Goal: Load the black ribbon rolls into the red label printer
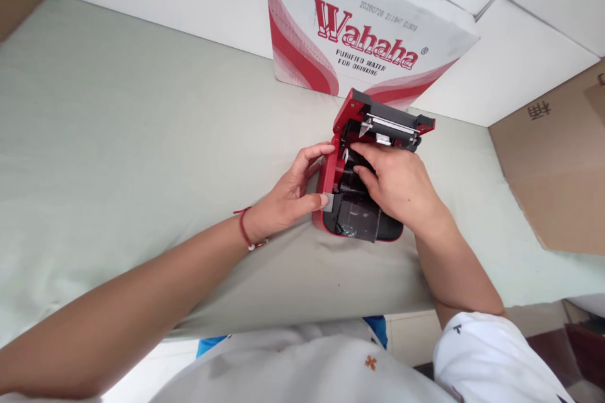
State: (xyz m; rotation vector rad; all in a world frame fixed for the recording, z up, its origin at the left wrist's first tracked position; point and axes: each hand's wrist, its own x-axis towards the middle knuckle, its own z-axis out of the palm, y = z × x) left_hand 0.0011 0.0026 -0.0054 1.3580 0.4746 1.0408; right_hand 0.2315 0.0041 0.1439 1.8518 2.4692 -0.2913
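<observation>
A small red and black printer (331, 170) sits on the pale green table top (118, 138) with its lid (352, 107) swung up at the back. My left hand (290, 192) grips its left side, thumb pressed on a grey button and fingers curled over the red edge. My right hand (397, 186) lies over the open black compartment, fingers reaching inside toward a white part; what they touch is partly hidden. A red cord bracelet circles my left wrist.
A white and red Wahaha water carton (350, 25) stands right behind the printer against the white wall. A brown cardboard box (558, 157) lies at the right. The table's front edge runs close to my body.
</observation>
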